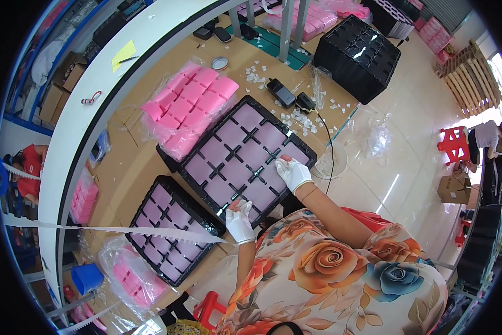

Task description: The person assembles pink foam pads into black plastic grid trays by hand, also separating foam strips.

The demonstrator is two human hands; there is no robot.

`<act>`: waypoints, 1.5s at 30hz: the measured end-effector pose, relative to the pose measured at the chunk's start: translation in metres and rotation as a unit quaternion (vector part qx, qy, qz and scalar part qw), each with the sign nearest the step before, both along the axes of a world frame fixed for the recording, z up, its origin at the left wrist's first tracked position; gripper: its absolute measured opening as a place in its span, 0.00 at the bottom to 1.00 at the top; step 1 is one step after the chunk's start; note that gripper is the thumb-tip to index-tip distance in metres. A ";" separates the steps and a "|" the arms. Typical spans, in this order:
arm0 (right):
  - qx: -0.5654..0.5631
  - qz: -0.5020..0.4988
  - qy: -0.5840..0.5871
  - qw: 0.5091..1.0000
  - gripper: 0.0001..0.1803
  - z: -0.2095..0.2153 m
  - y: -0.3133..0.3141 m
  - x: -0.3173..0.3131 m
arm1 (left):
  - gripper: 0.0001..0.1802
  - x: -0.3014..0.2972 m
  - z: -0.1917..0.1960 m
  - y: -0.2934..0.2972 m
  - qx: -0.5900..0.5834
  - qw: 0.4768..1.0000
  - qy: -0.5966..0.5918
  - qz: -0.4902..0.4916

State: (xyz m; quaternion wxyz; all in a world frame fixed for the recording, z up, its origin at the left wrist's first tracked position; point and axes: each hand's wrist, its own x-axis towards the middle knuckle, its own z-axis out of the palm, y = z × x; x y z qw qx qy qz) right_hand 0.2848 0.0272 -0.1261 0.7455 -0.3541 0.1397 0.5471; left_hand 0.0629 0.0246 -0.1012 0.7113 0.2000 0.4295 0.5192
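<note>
A black tray [186, 157] with purple foam pads in a grid of black cross-shaped dividers lies in front of me. My left hand [240, 222], in a white glove with bare fingertips, is closed in a pinch over the tray's near-left edge. What it pinches is too small to make out. A white strip with a toothed edge [173, 234] runs from the left up to that wrist. My right hand [294, 172], gloved the same way, rests over the tray's right part, its fingers curled together at a pad. Anything in them is hidden.
A second padded tray [167, 226] lies at left. Pink foam blocks [192, 97] in clear plastic sit behind. White scraps [304, 121] surround a black handheld device [281, 92] and a cable. A stack of black trays [357, 58] stands far right. Another person [30, 170] is at left.
</note>
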 end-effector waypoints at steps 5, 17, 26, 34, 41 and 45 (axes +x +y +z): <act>-0.045 -0.089 0.019 0.995 0.19 0.013 0.009 0.018 | 0.13 -0.011 0.001 -0.009 0.005 0.996 0.067 0.064; -0.102 0.150 -0.681 0.709 0.16 0.066 0.027 0.046 | 0.18 -0.020 0.045 -0.001 0.069 0.939 0.333 -0.038; 0.091 0.373 -0.758 0.528 0.12 0.054 0.099 0.080 | 0.23 -0.009 0.025 0.082 0.178 0.764 0.601 -0.152; 0.093 0.261 -0.880 0.386 0.08 0.065 0.057 0.066 | 0.42 -0.015 0.022 0.067 0.262 0.701 0.644 -0.159; 0.003 0.260 -0.901 0.348 0.19 0.099 0.011 0.066 | 0.56 -0.016 0.043 0.039 0.294 0.581 0.730 -0.206; -0.056 0.274 -0.884 0.375 0.21 0.100 -0.009 0.069 | 0.55 -0.025 0.053 0.025 0.281 0.581 0.730 -0.223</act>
